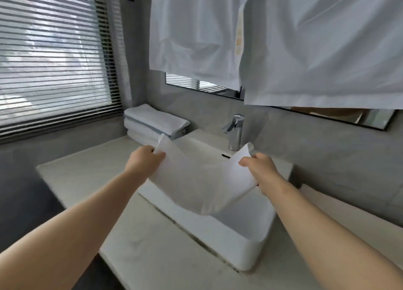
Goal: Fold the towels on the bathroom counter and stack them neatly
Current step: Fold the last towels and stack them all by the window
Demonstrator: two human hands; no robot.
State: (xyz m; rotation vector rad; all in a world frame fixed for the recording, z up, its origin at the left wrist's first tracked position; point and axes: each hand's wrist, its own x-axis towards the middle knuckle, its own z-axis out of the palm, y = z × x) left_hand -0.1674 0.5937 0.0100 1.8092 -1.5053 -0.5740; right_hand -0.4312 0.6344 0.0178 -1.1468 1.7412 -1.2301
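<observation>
Over the glossy white rectangular sink [229, 246] set in a pale matte counter [82, 169], the left hand [145, 159] and right hand [259, 166] each pinch a corner of a limp, soft white towel [196, 180] sagging between them, with a chrome tap [234, 132] and a plush folded stack [152, 121] beyond.

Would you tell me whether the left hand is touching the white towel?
Touching: head view shows the left hand pinching the white towel at its upper corner.

Both hands, left [145, 159] and right [259, 166], hold a white towel [196, 180] above the sink [239, 241].
</observation>
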